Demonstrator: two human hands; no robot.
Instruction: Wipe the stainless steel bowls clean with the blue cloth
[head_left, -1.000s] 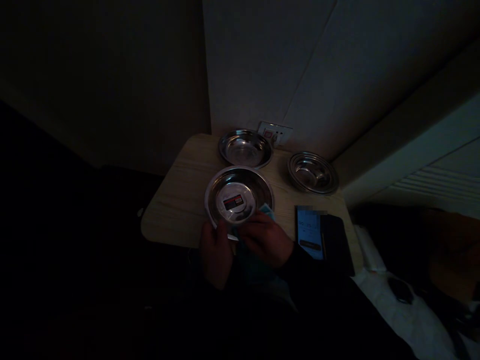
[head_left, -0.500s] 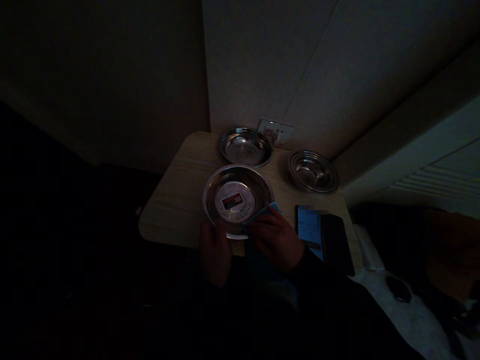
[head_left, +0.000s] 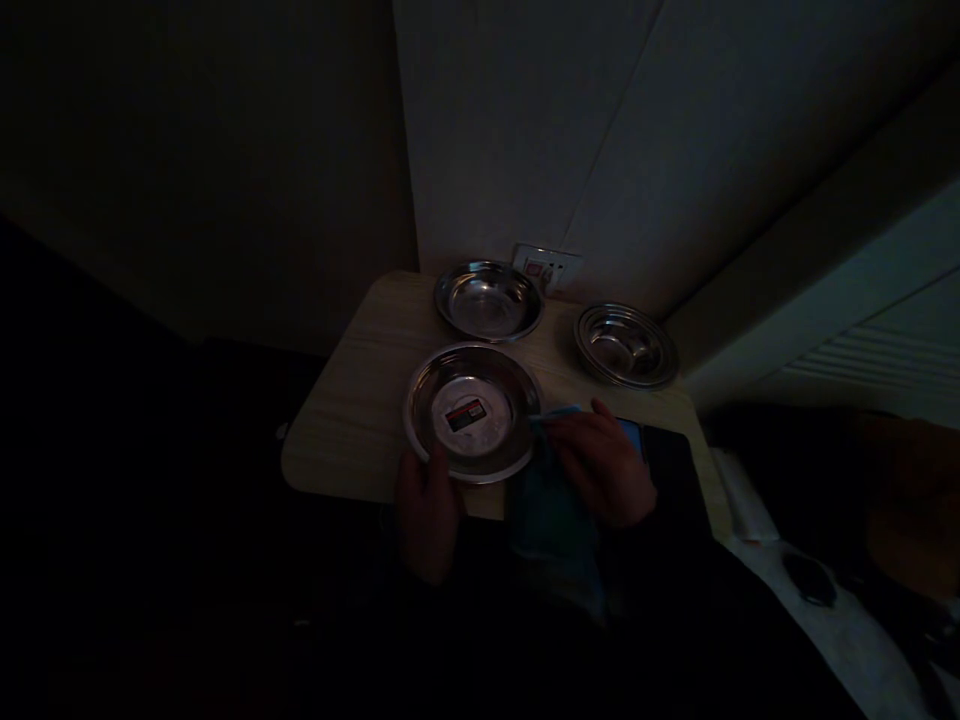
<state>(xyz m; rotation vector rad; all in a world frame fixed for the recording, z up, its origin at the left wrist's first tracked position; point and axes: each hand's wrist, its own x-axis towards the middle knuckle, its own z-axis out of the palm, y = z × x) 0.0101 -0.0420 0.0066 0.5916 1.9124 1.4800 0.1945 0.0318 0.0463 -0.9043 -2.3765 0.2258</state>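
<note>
A round steel basin [head_left: 487,385] with a dark label [head_left: 466,414] on its inner bottom is at the front of the small table. My left hand [head_left: 429,515] grips its near-left rim, thumb over the edge. At the right rim my right hand [head_left: 604,465] is closed on a blue-green cloth [head_left: 551,500], which hangs down below the fingers; a fold of it sticks out toward the basin. Behind is another shallow steel basin [head_left: 487,300]. The scene is dim, and the left fingers are partly hidden under the rim.
The pale wooden table [head_left: 337,430] stands against the wall. Nested steel bowls [head_left: 626,345] sit at its back right. A phone [head_left: 631,435], partly covered by my right hand, lies beside a dark flat object [head_left: 675,475]. A wall socket [head_left: 547,265] is behind the basins.
My right hand has moved right, from the basin's inner near-right side out over the phone, taking the cloth along. My left hand stays on the rim.
</note>
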